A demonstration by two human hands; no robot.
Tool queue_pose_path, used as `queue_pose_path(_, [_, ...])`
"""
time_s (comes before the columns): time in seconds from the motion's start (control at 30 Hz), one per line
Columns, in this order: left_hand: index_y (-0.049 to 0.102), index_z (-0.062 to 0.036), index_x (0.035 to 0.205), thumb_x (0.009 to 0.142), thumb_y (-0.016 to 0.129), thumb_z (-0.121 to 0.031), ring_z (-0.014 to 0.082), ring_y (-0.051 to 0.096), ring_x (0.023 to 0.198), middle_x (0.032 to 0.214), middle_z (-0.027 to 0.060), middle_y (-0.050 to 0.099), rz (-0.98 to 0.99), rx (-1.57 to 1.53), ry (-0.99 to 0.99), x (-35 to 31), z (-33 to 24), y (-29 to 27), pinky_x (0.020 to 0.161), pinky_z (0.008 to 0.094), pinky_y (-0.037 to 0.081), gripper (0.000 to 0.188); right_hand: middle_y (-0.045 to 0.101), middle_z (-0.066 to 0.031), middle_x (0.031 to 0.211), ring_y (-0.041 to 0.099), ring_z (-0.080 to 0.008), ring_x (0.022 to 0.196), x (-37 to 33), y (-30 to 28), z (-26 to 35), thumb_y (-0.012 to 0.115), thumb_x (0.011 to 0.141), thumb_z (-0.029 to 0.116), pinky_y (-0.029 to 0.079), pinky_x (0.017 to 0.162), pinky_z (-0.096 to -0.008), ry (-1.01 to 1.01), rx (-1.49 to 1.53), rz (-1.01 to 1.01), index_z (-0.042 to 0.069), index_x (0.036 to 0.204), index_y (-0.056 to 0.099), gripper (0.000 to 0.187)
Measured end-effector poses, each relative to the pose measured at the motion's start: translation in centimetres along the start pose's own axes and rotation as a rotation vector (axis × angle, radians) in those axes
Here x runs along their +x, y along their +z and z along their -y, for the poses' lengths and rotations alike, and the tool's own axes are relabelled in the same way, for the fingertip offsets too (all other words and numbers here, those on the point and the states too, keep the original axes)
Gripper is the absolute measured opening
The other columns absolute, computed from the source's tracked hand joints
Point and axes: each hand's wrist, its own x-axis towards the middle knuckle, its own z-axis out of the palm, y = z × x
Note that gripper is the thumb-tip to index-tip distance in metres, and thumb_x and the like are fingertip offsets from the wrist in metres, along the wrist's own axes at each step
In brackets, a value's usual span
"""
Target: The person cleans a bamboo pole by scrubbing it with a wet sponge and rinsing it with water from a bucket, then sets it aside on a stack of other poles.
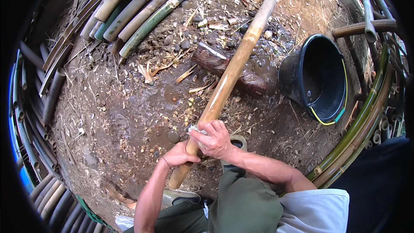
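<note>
Tan and pale in patches, the bamboo pole (233, 73) slants over the damp ground (108, 99), from beside the person's feet up past the top edge of my sight; it crosses over a wet, dark reddish log (253, 83), though I cannot tell whether the two touch. The left hand (181, 154) is wrapped round the pole near its lower end, thumb and fingers curled about it; the right hand (213, 140), just above, is closed over a whitish crumpled wad (195, 133) and holds it against the pole. To the right stands a black bucket (293, 75), tilted to my eye, its yellow handle (317, 118) hanging down along the rim; wood chips and small stones litter the soil around the log; cut bamboo lengths (144, 11) lie stacked at the upper left, and greenish-brown stalks (362, 129) curve along the right; the person's dark green trousers (243, 203) fill the foreground.
</note>
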Motion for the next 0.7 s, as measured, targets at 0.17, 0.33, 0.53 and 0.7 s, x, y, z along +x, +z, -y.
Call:
queue_pose_path(0.17, [0.030, 0.0036, 0.143, 0.076, 0.072, -0.016, 0.0495, 0.063, 0.106, 0.123, 0.0313, 0.058, -0.606, 0.632, 0.168, -3.6, -1.9, 7.2, 0.094, 0.0506, 0.052, 0.081, 0.058, -0.0083, 0.086, 0.051, -0.0188, 0.076, 8.5, -3.5, -15.6, 0.069, 0.093, 0.029, 0.038, 0.064, -0.0347, 0.014, -0.404, -0.275, 0.014, 0.081, 0.072, 0.019])
queue_pose_path(0.33, [0.042, -0.0047, 0.132, 0.073, 0.072, -0.019, 0.0447, 0.065, 0.101, 0.113, 0.0267, 0.064, -0.635, 0.593, 0.068, -2.1, -1.2, 6.7, 0.084, 0.0505, 0.055, 0.068, 0.058, -0.0095, 0.088, 0.052, -0.0217, 0.079, 14.5, -6.7, -20.3, 0.073, 0.089, 0.028, 0.040, 0.063, -0.0351, 0.338, -0.626, -0.305, 0.013, 0.084, 0.076, 0.016])
queue_pose_path(0.53, [0.052, -0.0066, 0.120, 0.070, 0.071, -0.028, 0.0473, 0.067, 0.090, 0.095, 0.0276, 0.069, -0.342, 0.300, 0.042, -3.7, -0.6, 2.9, 0.079, 0.0515, 0.053, 0.058, 0.058, -0.0057, 0.087, 0.053, -0.0186, 0.078, 0.7, -0.2, -0.9, 0.068, 0.091, 0.024, 0.039, 0.067, -0.0349, -0.021, -0.049, -0.022, 0.016, 0.086, 0.072, 0.011])
queue_pose_path(0.7, [0.054, -0.0067, 0.121, 0.067, 0.074, -0.028, 0.0436, 0.068, 0.091, 0.096, 0.0260, 0.069, -0.339, 0.307, 0.065, -4.0, -0.4, 2.7, 0.080, 0.0473, 0.054, 0.061, 0.061, -0.0086, 0.083, 0.052, -0.0185, 0.073, 7.7, -3.8, -14.6, 0.064, 0.097, 0.033, 0.039, 0.064, -0.0349, -0.056, -0.370, -0.242, 0.017, 0.085, 0.073, 0.022])
